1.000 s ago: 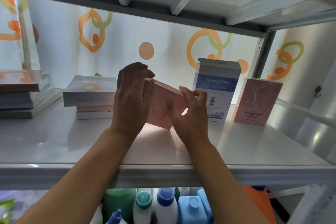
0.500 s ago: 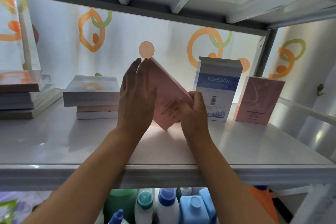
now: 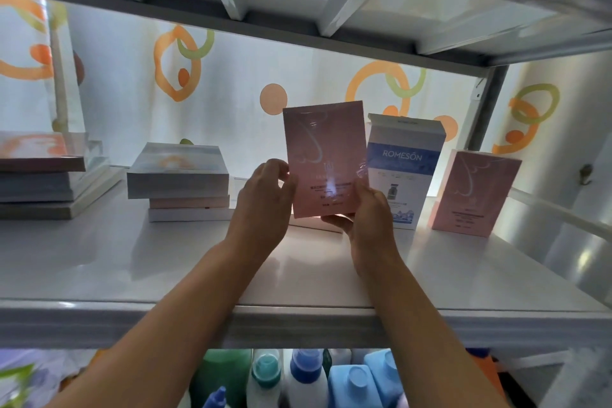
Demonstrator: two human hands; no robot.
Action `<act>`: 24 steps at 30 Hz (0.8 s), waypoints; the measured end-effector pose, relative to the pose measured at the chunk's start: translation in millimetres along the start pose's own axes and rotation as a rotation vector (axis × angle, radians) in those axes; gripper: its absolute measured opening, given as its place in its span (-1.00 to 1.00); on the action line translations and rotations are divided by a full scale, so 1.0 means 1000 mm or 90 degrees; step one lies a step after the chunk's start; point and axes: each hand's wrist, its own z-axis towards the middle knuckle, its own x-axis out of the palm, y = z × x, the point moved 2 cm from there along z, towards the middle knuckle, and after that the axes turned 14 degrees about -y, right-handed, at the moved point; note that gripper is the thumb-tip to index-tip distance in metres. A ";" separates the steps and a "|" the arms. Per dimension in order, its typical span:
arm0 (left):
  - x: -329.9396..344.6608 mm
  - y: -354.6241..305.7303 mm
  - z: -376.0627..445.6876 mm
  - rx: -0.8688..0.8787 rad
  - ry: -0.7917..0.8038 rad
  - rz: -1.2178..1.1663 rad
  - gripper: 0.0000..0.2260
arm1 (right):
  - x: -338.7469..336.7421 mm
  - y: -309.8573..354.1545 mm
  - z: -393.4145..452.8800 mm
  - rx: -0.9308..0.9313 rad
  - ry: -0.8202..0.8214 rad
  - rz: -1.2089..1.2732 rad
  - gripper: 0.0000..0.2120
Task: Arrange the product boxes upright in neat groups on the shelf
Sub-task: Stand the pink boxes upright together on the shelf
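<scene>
Both hands hold a pink box (image 3: 326, 159) upright above the shelf (image 3: 132, 262), the left hand (image 3: 265, 199) curled around its lower left edge, the right hand (image 3: 367, 212) cupping the bottom right corner with the thumb on the front. The box hangs clear of the shelf surface, just left of a standing white-and-blue box (image 3: 402, 172), with a second pink box (image 3: 473, 192) upright further right. To finish well, it should probably be lowered flat onto its base beside its pink match, faces aligned. The box is a slim rectangle wrapped in glossy film that catches light; the shelf is smooth and reflective. Two stacks of boxes (image 3: 182, 182) lie flat to the left, not yet stood up
</scene>
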 end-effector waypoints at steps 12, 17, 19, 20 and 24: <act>-0.004 -0.001 0.000 0.014 -0.016 -0.024 -0.67 | 0.001 0.003 -0.005 -0.036 0.037 -0.059 -0.84; -0.002 -0.007 0.003 -0.152 0.036 -0.207 -0.30 | 0.004 0.006 -0.012 -0.086 0.089 -0.083 -0.82; -0.002 -0.013 0.004 -0.203 0.059 -0.301 -0.25 | 0.006 0.006 -0.015 -0.076 0.126 -0.089 -0.76; -0.003 -0.015 0.005 -0.216 0.064 -0.331 -0.26 | 0.006 0.005 -0.016 -0.069 0.142 -0.095 -0.72; -0.004 -0.012 0.006 -0.246 0.074 -0.374 -0.36 | 0.008 0.004 -0.019 -0.077 0.207 -0.141 -0.73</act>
